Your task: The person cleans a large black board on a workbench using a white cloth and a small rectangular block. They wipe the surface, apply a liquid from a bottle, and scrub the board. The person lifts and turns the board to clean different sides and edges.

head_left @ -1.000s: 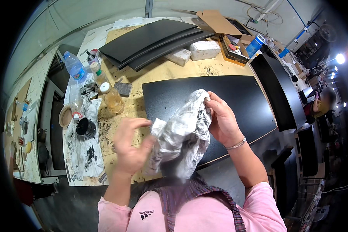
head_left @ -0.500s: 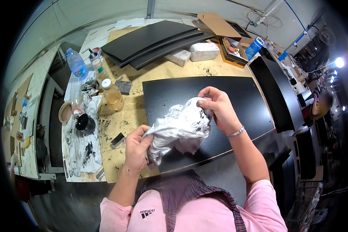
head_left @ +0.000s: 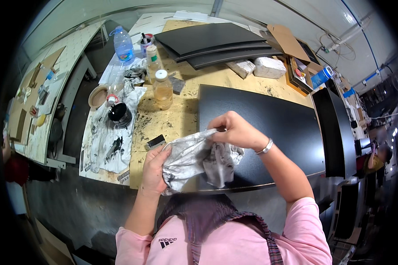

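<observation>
A white rag (head_left: 188,154) smudged with black hangs between my two hands, in front of my body. My left hand (head_left: 154,168) is closed on its left edge. Higher up and to the right, my right hand (head_left: 234,130) pinches its top; the fingertips are partly hidden in the folds. Below and behind the rag lies a glossy black panel (head_left: 269,128), flat on the bench, and part of the rag covers its near left corner. A small dark block (head_left: 155,141) rests on the bench just beyond my left hand.
On the left stand an open jar of black liquid (head_left: 120,115), a bottle of yellowish liquid (head_left: 162,92) and a large clear bottle (head_left: 123,46). Black panels (head_left: 212,42) are stacked at the back, near white wrapped blocks (head_left: 269,67). Other people are at the far sides.
My right hand has come down and left, and the bunched rag is now spread flatter between my hands. The view has turned left, so the bench appears further right.
</observation>
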The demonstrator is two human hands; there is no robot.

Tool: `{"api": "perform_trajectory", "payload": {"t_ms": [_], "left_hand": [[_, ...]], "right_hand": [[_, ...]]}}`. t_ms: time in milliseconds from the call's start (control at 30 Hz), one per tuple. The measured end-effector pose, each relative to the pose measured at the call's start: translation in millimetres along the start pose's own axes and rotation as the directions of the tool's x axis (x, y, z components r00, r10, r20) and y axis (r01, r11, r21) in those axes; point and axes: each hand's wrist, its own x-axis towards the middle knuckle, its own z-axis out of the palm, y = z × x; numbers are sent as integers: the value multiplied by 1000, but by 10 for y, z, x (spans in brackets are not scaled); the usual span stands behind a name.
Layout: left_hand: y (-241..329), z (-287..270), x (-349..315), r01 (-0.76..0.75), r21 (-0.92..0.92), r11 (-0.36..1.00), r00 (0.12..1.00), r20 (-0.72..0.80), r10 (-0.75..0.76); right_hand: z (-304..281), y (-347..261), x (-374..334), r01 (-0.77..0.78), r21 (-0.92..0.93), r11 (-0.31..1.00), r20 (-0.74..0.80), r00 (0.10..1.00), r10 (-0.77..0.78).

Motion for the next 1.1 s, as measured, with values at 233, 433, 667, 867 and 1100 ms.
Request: {"api": "perform_trajectory", "payload": {"t_ms": [233, 433, 667, 867, 1100], "left_hand": [[-31, -118, -75, -56, 516, 855, 989, 147, -24], [-121, -353, -136, -77, 253, 964, 997, 49, 67], [-278, -453, -334, -110, -100, 989, 989, -110, 99], [-222, -553, -183, -159, -108, 981, 962, -240, 129], [-183, -581, 11, -183, -135, 974, 945, -299, 136]], "right_hand": [[-41, -48, 308, -46, 444, 895, 339, 933, -120], [-26, 203, 739, -116, 410, 905, 404, 912, -66], [285, 499, 1904, 50, 99, 994, -370, 929, -10], [541, 557, 2623, 100, 236, 967, -284, 958, -29], [620, 224, 2232, 310, -317, 896, -286, 870, -402]]}}
